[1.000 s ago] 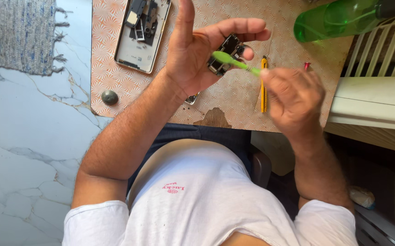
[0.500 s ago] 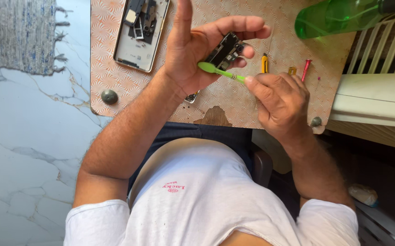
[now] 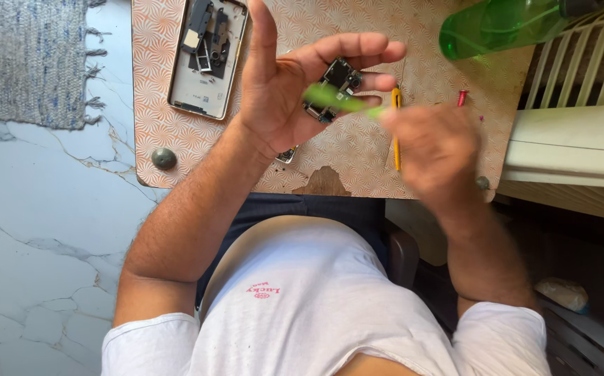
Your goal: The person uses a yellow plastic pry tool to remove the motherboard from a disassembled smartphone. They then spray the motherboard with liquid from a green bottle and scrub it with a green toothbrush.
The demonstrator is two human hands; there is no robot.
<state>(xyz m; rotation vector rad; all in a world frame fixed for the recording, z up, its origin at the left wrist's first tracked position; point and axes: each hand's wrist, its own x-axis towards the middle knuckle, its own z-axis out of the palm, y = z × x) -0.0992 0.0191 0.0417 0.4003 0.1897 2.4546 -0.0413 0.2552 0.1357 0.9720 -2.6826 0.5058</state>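
Above the patterned table [image 3: 176, 139], my left hand [image 3: 281, 97] cradles the small circuit board [image 3: 334, 87]; my right hand [image 3: 430, 143] (blurred) grips a green brush [image 3: 333, 97], mid-scrub. Next calls for light, steady strokes.

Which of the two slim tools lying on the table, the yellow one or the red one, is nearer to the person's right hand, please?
The yellow tool: it lies right beside the blurred right hand, partly under it, while the red tool sits farther up the table, apart.
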